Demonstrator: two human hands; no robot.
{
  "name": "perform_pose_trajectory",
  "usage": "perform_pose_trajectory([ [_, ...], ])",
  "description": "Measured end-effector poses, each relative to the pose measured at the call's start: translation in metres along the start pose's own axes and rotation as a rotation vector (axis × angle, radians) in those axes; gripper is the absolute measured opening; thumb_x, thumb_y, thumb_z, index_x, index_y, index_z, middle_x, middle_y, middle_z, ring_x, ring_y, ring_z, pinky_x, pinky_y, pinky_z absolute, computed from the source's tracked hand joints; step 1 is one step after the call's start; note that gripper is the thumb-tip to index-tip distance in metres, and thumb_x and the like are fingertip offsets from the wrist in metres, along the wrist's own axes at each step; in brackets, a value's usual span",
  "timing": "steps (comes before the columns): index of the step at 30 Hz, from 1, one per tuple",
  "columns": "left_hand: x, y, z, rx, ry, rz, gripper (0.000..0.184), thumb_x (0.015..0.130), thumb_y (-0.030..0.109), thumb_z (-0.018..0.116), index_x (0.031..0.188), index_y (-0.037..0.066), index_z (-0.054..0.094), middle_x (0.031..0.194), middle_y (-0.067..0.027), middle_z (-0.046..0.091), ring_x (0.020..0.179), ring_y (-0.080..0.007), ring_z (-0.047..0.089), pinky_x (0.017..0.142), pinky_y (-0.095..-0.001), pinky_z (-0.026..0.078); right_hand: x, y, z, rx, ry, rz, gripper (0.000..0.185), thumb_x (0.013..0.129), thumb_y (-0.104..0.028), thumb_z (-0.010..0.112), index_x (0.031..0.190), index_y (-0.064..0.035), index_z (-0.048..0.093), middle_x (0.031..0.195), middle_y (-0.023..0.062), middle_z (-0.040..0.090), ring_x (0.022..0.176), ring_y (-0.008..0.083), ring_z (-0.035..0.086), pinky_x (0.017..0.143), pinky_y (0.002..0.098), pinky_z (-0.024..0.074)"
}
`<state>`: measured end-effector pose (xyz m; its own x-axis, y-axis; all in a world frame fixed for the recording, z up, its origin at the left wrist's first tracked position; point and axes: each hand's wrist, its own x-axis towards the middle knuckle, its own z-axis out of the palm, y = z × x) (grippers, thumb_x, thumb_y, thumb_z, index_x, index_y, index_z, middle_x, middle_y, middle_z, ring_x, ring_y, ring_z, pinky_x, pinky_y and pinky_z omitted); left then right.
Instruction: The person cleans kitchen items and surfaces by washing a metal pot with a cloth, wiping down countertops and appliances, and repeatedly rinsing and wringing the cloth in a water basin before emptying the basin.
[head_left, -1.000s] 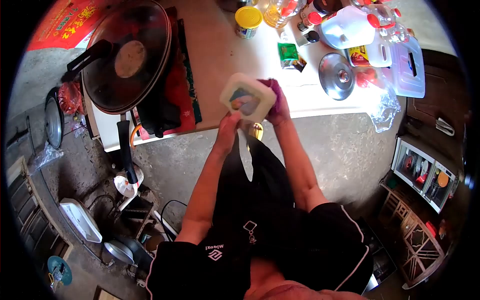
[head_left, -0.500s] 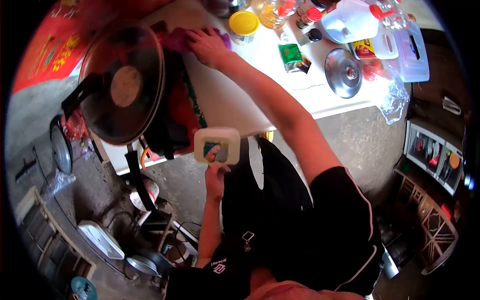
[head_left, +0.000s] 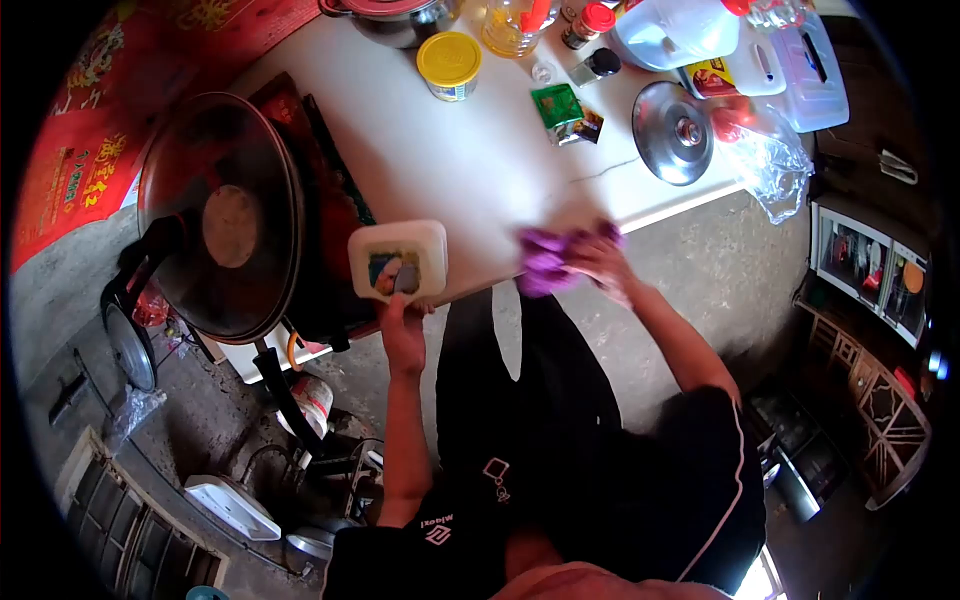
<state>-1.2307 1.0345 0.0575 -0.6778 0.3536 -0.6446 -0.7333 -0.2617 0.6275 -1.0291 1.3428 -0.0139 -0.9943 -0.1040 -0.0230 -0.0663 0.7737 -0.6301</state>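
Note:
A pale, rounded-square container with a coloured picture on it is held by my left hand, close to the table's front edge and right of the large lidded pan. My right hand is closed on a crumpled purple cloth, slightly blurred, at the front edge of the white table. Part of the cloth hangs over the edge.
A yellow-lidded can, a green packet, a metal lid and a clear plastic bag lie on the table. Bottles and jars stand at the back right. A pan handle juts past the front edge.
My right hand has moved with the purple cloth from the far left of the table to its front edge. My left hand still holds the container, now a little further left in view.

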Motion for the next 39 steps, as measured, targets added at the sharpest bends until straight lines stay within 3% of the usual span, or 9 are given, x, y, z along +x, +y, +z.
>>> perform_pose_trajectory([
  [2,0.013,-0.001,0.002,0.011,-0.035,-0.002,0.021,0.092,0.021,0.043,0.077,0.007,0.048,0.074,-0.0028,0.047,0.071,-0.0146,0.046,0.073,-0.0316,0.042,-0.091,-0.006,-0.020,0.586,-0.088,0.798,0.025,0.083,-0.002,0.051,0.104,-0.0104,0.062,0.100,0.0109,0.061,0.096,0.0245,0.058,0.086,0.0348,0.0427],
  [3,0.023,-0.002,0.006,0.016,-0.049,0.012,0.024,0.092,0.024,0.042,0.077,0.007,0.047,0.072,-0.0027,0.046,0.071,-0.0153,0.045,0.072,-0.0318,0.040,-0.121,-0.015,-0.044,0.447,-0.080,0.568,0.021,0.086,-0.006,0.049,0.105,-0.0044,0.060,0.095,0.0128,0.062,0.090,0.0243,0.060,0.083,0.0331,0.0441],
  [5,0.029,-0.008,0.011,0.036,-0.055,0.021,0.030,0.093,0.030,0.040,0.076,0.006,0.045,0.070,-0.0026,0.043,0.070,-0.0167,0.043,0.071,-0.0323,0.038,-0.155,-0.016,-0.055,0.561,-0.120,0.894,0.024,0.086,-0.010,0.052,0.107,-0.0018,0.058,0.097,0.0131,0.061,0.092,0.0238,0.059,0.083,0.0335,0.0447],
  [13,0.047,-0.011,0.052,-0.086,-0.038,0.027,0.034,0.091,0.037,0.044,0.074,0.008,0.044,0.068,-0.0019,0.041,0.066,-0.0152,0.041,0.067,-0.0306,0.037,0.113,-0.058,-0.003,-0.033,0.270,0.100,0.047,0.078,-0.022,0.062,0.123,-0.0161,0.050,0.128,0.0065,0.047,0.114,0.0245,0.047,0.093,0.0402,0.0373],
  [19,0.085,-0.029,0.085,-0.096,-0.020,0.074,0.035,0.090,0.040,0.046,0.073,0.010,0.045,0.065,0.0006,0.042,0.060,-0.0133,0.040,0.064,-0.0293,0.036,0.144,-0.022,0.026,-0.130,0.311,0.145,0.041,0.078,-0.020,0.060,0.118,-0.0170,0.053,0.128,0.0021,0.047,0.117,0.0227,0.043,0.091,0.0396,0.0375],
  [29,0.130,-0.063,0.125,-0.065,-0.152,0.131,0.033,0.091,0.040,0.044,0.084,0.009,0.048,0.077,-0.0007,0.049,0.068,-0.0148,0.046,0.071,-0.0313,0.039,0.015,0.011,-0.010,-0.277,0.889,0.863,0.042,0.080,-0.007,0.053,0.122,-0.0060,0.051,0.123,0.0102,0.053,0.108,0.0278,0.052,0.098,0.0434,0.0332],
  [32,0.124,-0.066,0.137,0.019,-0.077,0.205,0.035,0.091,0.039,0.044,0.104,0.007,0.045,0.097,-0.0048,0.049,0.080,-0.0182,0.050,0.077,-0.0342,0.040,0.043,-0.016,-0.029,0.362,1.011,0.819,0.038,0.080,-0.007,0.056,0.118,-0.0043,0.054,0.121,0.0111,0.053,0.107,0.0304,0.052,0.094,0.0442,0.0372],
  [37,0.069,-0.082,0.137,0.695,0.299,0.400,0.043,0.091,0.027,0.048,0.126,0.006,0.037,0.120,-0.0080,0.045,0.098,-0.0179,0.050,0.085,-0.0345,0.039,0.072,-0.019,-0.005,-0.200,0.683,0.456,0.039,0.071,-0.017,0.064,0.109,-0.0119,0.061,0.113,0.0049,0.051,0.107,0.0240,0.048,0.096,0.0423,0.0348],
  [39,0.055,-0.096,0.149,0.762,0.015,0.486,0.032,0.089,0.020,0.051,0.115,0.002,0.049,0.107,-0.0080,0.054,0.092,-0.0146,0.053,0.082,-0.0306,0.041,0.064,-0.006,-0.004,-0.240,0.686,0.465,0.035,0.068,-0.021,0.065,0.103,-0.0167,0.065,0.108,0.0018,0.052,0.107,0.0219,0.047,0.096,0.0401,0.0327],
])
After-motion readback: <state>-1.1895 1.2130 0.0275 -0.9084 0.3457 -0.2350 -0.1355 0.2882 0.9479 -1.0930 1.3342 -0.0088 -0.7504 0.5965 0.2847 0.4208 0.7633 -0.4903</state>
